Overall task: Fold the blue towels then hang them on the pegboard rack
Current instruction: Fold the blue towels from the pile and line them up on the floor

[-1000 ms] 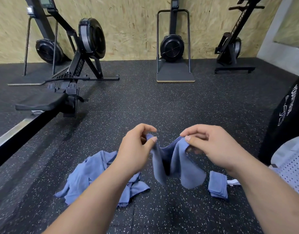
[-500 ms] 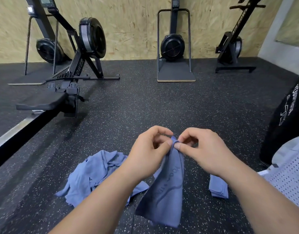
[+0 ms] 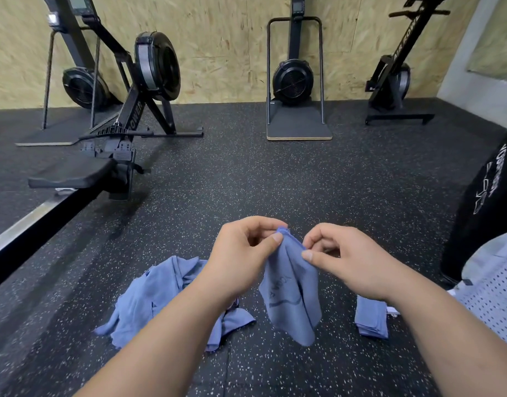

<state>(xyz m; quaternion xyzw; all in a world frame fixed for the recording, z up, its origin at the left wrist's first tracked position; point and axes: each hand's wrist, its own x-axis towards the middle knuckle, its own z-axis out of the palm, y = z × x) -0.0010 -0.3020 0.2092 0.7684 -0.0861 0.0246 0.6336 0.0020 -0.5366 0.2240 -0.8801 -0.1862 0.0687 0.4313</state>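
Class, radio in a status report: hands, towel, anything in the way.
Left hand, right hand: both pinching top edge of held towel. Towel hanging, fold unfinished. Crumpled pile left, folded towel right, neither in the way.

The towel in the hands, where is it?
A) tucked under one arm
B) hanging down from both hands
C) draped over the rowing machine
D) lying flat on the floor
B: the left hand and right hand pinch the towel at its top edge, and it hangs down from them.
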